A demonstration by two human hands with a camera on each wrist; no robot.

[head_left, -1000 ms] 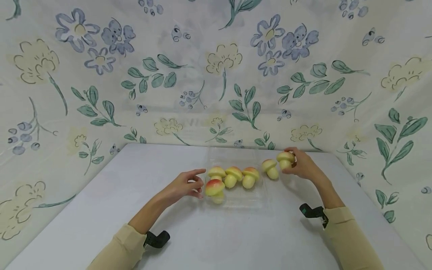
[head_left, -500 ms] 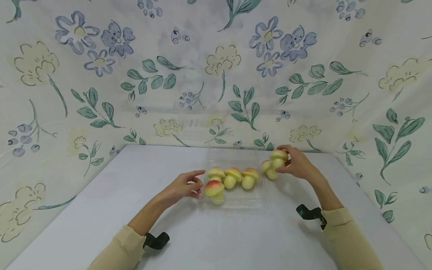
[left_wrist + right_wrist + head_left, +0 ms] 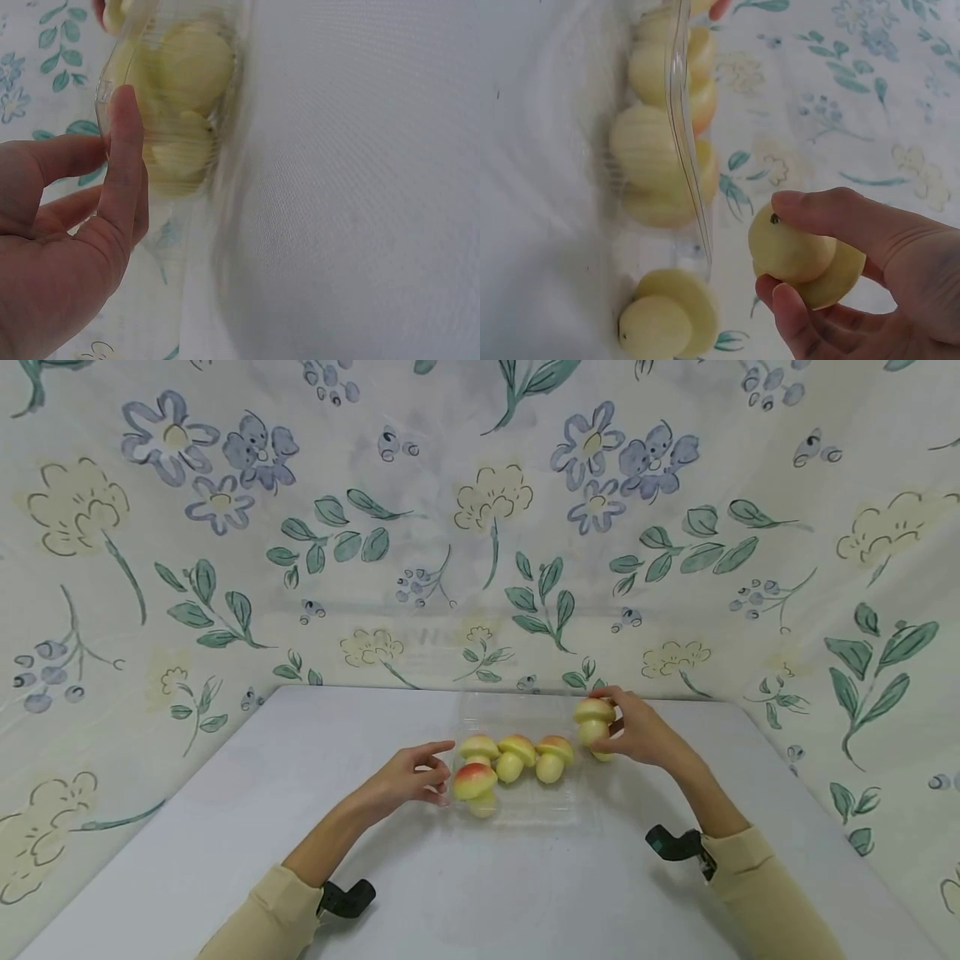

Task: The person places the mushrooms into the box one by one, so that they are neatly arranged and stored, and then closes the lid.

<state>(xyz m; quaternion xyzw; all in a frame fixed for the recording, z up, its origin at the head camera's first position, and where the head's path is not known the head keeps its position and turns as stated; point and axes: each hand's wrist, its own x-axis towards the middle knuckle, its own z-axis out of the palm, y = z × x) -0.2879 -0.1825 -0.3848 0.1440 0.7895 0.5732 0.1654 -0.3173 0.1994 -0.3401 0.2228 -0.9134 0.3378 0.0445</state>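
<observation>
My right hand (image 3: 640,729) holds a toy mushroom (image 3: 594,718) with a pale yellow-green cap and stem, just right of the clear plastic box (image 3: 525,814). In the right wrist view, the thumb lies on the base of its stem and the fingers are underneath. Below it, a second mushroom (image 3: 656,330) lies outside the box, mostly hidden in the head view. Several red-tinged mushrooms (image 3: 550,767) fill the back and left of the box. My left hand (image 3: 82,232) pinches the box's left rim, thumb against the outer wall.
The box stands on a white table (image 3: 480,893) near its back edge, with its transparent lid (image 3: 517,710) raised behind. A flowered cloth (image 3: 420,527) hangs at the back and sides. Black wrist cameras (image 3: 348,897) sit at both cuffs.
My right hand has carried its mushroom leftward toward the box, and now covers much of the loose mushroom beside it. The left hand has stayed at the rim.
</observation>
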